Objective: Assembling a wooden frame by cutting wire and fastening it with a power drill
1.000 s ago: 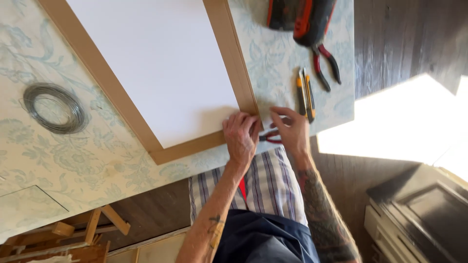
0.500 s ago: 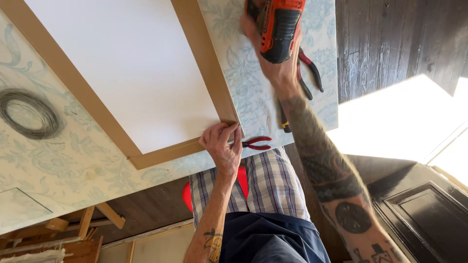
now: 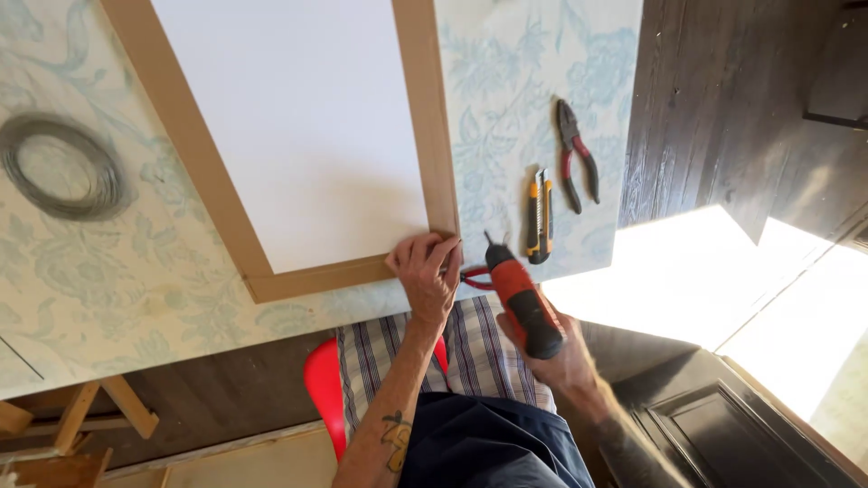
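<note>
Left hand (image 3: 425, 271) fingers curled, pressing frame (image 3: 425, 136) corner on desk (image 3: 136, 289), right hand (image 3: 556, 348) fingers gripping red drill (image 3: 517, 294), knife (image 3: 540, 217) and pliers (image 3: 576, 154) beside

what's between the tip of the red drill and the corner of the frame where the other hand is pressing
Only the left hand itself: its fingers cover the corner of the wooden frame just left of the bit of the red drill in the right hand. Red handles lie beneath the drill; nothing else intervenes.
</note>
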